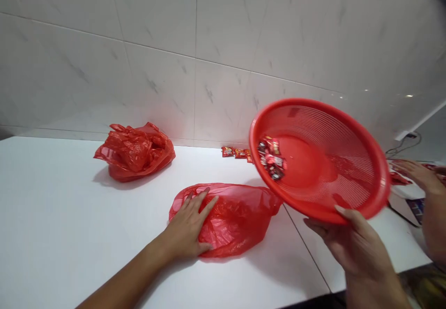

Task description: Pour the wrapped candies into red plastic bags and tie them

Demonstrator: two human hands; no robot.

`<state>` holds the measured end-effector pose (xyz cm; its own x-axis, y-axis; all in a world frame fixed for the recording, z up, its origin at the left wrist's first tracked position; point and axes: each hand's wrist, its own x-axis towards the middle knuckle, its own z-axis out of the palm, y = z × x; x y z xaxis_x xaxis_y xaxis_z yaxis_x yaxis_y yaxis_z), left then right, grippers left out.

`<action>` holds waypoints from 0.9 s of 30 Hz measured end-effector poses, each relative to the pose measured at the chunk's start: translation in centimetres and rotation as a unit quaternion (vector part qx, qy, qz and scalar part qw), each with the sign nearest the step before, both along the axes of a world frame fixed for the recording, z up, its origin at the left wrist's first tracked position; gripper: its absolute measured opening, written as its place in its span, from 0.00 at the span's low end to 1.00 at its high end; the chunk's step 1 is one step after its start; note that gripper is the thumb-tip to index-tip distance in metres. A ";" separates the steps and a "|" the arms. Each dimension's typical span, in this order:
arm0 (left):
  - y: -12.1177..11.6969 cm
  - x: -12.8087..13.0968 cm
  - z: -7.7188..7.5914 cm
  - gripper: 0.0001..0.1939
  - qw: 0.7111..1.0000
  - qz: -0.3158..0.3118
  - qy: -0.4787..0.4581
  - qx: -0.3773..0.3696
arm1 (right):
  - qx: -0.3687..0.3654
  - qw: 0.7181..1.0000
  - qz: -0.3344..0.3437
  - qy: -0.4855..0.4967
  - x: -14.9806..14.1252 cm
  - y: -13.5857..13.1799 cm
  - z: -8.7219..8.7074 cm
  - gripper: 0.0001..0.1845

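Note:
My left hand (pixel 191 227) lies with spread fingers on a red plastic bag (pixel 240 220), pressing on its left part. The bag lies on its side on the white table. To the right, my right hand (pixel 355 239) is closed on the lower rim of a red plastic basket (pixel 306 160) with slotted walls. The basket is tilted to the left above the table. Several small wrapped packets (pixel 273 158), red and dark, have gathered at its left side, near the bag.
A crumpled red plastic bag (pixel 139 153) stands at the back left. Small red packets (pixel 228 151) lie by the tiled wall (pixel 156 67), partly behind the basket. At the far right are another person's hand (pixel 418 174), more red packets (pixel 399 179) and a cable (pixel 400 148).

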<state>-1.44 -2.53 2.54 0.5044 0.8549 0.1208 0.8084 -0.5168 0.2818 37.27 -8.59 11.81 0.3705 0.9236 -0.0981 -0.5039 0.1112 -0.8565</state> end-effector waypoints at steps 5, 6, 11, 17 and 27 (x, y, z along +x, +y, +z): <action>1.2 -1.2 -0.5 0.67 1.000 0.024 0.006 0.016 | 0.035 0.988 0.147 0.015 -9.0 5.6 0.9 0.13; 1.5 -1.6 -0.5 0.67 0.999 0.031 0.003 0.021 | 0.045 0.984 0.171 0.015 -10.5 6.7 0.3 0.13; 2.6 -3.4 0.4 0.56 0.998 0.046 -0.030 0.042 | 0.080 0.975 0.203 -0.031 -14.8 11.8 -5.3 0.12; 3.0 -4.0 1.0 0.29 0.995 0.081 -0.032 0.041 | 0.044 0.975 0.104 -0.192 -13.5 14.2 -11.0 0.19; 4.1 -4.5 -1.2 0.45 0.983 0.141 -0.069 0.093 | 0.078 0.965 0.015 -0.250 -12.8 14.2 -12.7 0.26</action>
